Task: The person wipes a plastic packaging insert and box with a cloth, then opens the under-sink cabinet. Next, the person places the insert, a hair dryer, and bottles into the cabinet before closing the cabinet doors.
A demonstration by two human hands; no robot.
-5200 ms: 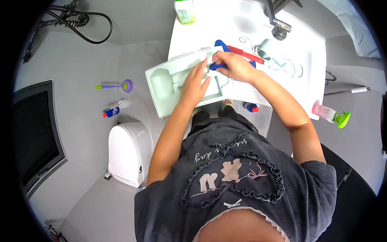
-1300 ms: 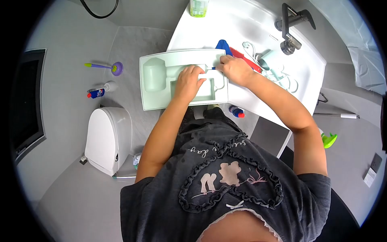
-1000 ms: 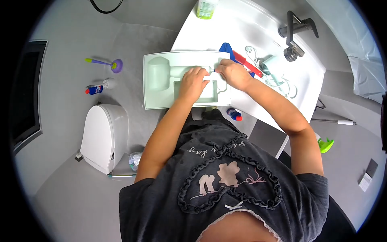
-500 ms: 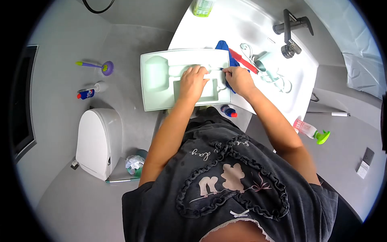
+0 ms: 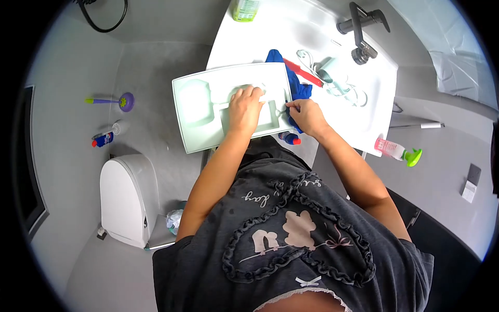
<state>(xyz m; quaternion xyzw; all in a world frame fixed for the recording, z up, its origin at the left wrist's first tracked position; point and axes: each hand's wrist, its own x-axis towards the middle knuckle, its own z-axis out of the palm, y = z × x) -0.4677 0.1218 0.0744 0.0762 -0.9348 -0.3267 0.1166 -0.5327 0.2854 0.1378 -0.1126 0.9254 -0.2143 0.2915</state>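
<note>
Pinching the blue cloth (image 5: 301,90) at the right-hand rim of the pale green tray (image 5: 200,139), my right grip (image 5: 310,115) appears clamped on the fabric, thumb and forefinger together. My left grip (image 5: 245,110) rests inside the tray, fingers curled; I cannot tell whether it is clamped on any part. The tray lies in front of me, its right end over the counter (image 5: 244,48).

For good control, I judge that the left grip should press the tray steady while the right guides the cloth along the rim in short strokes, loose fabric clear of the fingertips.

Count, by position from the tray:
- Grips at the tray: two.
- Cloth, bunched along its right end: one.
- Beyond that end: red comb-like tool (image 5: 303,72), one; hair dryer (image 5: 328,72), one; faucet (image 5: 358,32), one.
- Beyond its far edge: green-labelled bottle (image 5: 245,9), one.
- Well to its right: spray bottle (image 5: 393,150), one.
- Blue bottles (image 5: 287,137) with red caps: two, one below its near right corner, one well left.
- Left: purple plunger (image 5: 126,102), one; toilet (image 5: 125,200), one.
</note>
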